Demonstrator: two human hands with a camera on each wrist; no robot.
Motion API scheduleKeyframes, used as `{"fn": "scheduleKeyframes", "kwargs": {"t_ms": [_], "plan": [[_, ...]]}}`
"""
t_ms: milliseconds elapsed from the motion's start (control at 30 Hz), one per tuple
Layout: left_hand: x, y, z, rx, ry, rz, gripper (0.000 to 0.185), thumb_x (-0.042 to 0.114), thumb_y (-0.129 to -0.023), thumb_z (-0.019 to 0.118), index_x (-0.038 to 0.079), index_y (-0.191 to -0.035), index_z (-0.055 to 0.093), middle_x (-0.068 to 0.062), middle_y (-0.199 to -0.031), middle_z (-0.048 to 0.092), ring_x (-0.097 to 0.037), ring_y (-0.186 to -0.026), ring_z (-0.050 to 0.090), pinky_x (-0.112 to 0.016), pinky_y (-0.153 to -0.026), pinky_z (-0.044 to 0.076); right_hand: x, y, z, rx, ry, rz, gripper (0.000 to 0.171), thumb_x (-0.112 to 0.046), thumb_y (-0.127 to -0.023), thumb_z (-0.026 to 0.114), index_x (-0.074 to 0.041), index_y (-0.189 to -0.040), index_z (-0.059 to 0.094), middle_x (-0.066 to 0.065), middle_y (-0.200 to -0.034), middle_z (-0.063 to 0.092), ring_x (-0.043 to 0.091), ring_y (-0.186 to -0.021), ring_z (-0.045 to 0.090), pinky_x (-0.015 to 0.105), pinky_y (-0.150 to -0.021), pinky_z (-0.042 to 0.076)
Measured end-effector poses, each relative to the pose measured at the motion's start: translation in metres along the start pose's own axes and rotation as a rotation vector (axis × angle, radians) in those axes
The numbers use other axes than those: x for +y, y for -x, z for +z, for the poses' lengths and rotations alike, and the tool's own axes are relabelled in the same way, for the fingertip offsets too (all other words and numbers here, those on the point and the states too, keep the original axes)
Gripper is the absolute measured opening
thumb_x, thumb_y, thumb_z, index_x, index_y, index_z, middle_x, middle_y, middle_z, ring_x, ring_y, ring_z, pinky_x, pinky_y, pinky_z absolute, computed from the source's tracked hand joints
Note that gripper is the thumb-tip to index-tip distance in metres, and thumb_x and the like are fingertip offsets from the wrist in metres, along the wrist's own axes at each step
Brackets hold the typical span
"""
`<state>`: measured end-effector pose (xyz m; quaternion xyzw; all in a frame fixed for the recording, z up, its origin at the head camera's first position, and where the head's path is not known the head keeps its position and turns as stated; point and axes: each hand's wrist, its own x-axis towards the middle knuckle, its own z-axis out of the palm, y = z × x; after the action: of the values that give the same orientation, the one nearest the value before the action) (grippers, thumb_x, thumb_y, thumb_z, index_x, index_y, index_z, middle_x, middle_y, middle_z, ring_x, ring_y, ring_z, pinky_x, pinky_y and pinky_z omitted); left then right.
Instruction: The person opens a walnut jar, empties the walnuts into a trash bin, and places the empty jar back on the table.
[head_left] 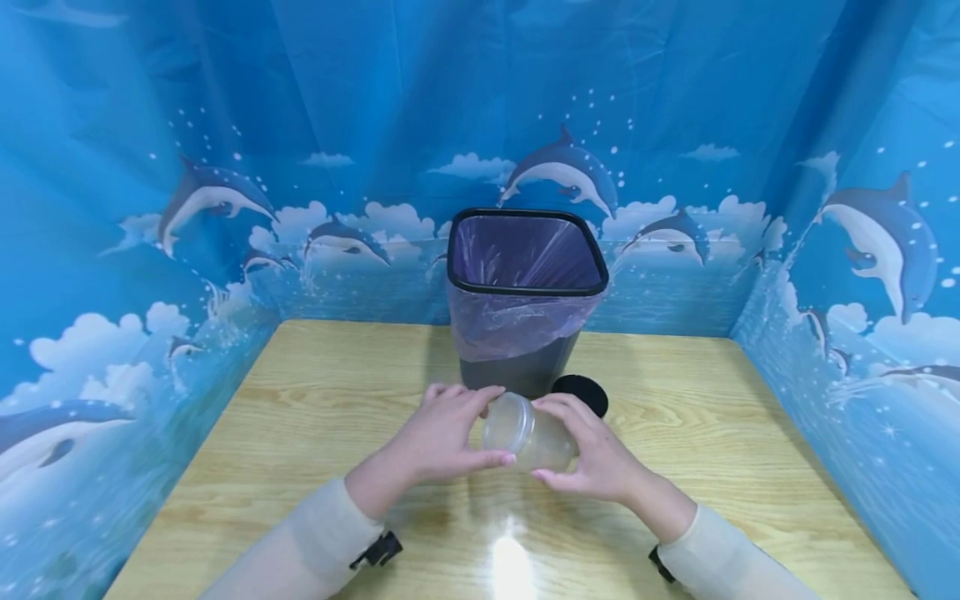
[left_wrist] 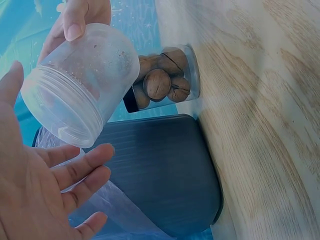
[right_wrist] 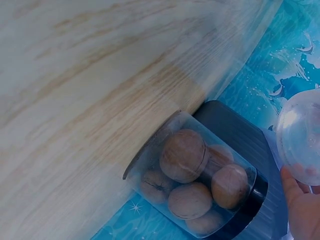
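Observation:
My right hand (head_left: 592,450) grips a clear plastic jar (head_left: 546,442) around its body and holds it tilted above the table. The jar's open mouth (left_wrist: 62,107) faces my left hand, and brown crumbs cling inside its wall. My left hand (head_left: 442,437) is beside that mouth; in the left wrist view its fingers (left_wrist: 82,172) are spread and nearly straight, palm toward the jar. Behind the right hand stands a second clear jar (right_wrist: 200,180) of walnuts, closed with a black lid (head_left: 581,393).
A dark bin (head_left: 517,367) with a black rim and a purple translucent liner (head_left: 517,321) stands at the back middle of the wooden table (head_left: 330,392). The walnut jar is close by its right side. Blue dolphin-print curtains (head_left: 345,100) enclose the table.

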<state>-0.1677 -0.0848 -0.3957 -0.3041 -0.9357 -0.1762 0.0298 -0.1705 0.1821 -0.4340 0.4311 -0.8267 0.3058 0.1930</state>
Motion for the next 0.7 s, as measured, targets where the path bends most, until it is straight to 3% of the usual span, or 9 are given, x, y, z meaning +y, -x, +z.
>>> {"fn": "scheduleKeyframes", "kwargs": {"t_ms": [133, 300, 700], "plan": [[0.0011, -0.0014, 0.0014, -0.02, -0.002, -0.018, 0.093, 0.08, -0.082, 0.054, 0.018, -0.151, 0.044, 0.006, -0.099, 0.067, -0.017, -0.101, 0.059, -0.05, -0.106, 0.032, 0.0002, 0.0002, 0.0001, 0.007, -0.001, -0.005, 0.082, -0.042, -0.073, 0.087, -0.009, -0.139, 0.051, 0.007, -0.134, 0.054, 0.023, -0.118, 0.054, 0.045, -0.089, 0.054], [0.0023, -0.002, 0.001, -0.028, -0.004, -0.027, 0.093, 0.081, -0.082, 0.054, 0.019, -0.151, 0.044, 0.011, -0.09, 0.062, -0.017, -0.099, 0.059, -0.051, -0.108, 0.031, 0.0005, 0.0003, 0.0001, 0.01, -0.005, -0.009, 0.082, -0.042, -0.073, 0.087, -0.009, -0.139, 0.051, 0.007, -0.135, 0.053, 0.023, -0.118, 0.053, 0.045, -0.089, 0.055], [0.0002, -0.0004, -0.0003, -0.021, 0.039, 0.014, 0.093, 0.076, -0.08, 0.062, 0.024, -0.154, 0.039, 0.01, -0.102, 0.062, -0.016, -0.107, 0.054, -0.051, -0.107, 0.03, 0.0002, 0.0009, -0.0005, 0.005, -0.002, -0.014, 0.084, -0.04, -0.071, 0.088, -0.009, -0.139, 0.05, 0.008, -0.134, 0.053, 0.024, -0.118, 0.054, 0.045, -0.089, 0.055]]}}
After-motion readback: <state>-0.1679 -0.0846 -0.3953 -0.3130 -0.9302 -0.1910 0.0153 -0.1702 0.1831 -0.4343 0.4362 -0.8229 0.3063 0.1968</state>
